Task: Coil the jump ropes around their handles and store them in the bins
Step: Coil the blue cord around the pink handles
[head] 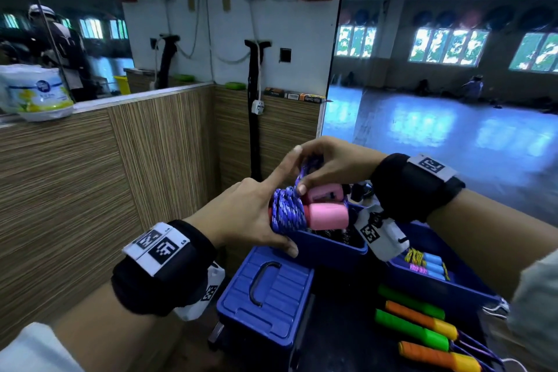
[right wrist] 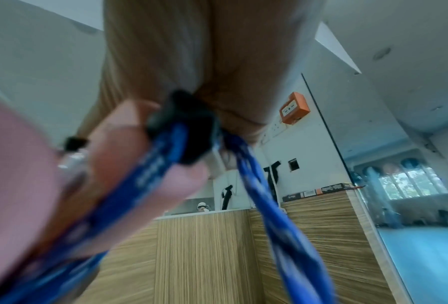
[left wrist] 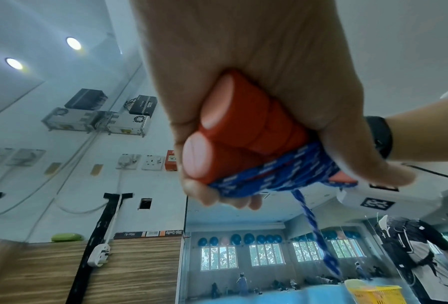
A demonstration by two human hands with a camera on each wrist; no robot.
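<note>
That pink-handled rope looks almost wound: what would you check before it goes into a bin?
1. Pink handles held together by the left hand: ok.
2. Blue rope coiled round the handles: ok.
3. Loose end tucked in: not ok; the right hand pinches a free loop.
4. Open bin below the bundle: ok.
5. Room left in that bin: cannot tell.
</note>
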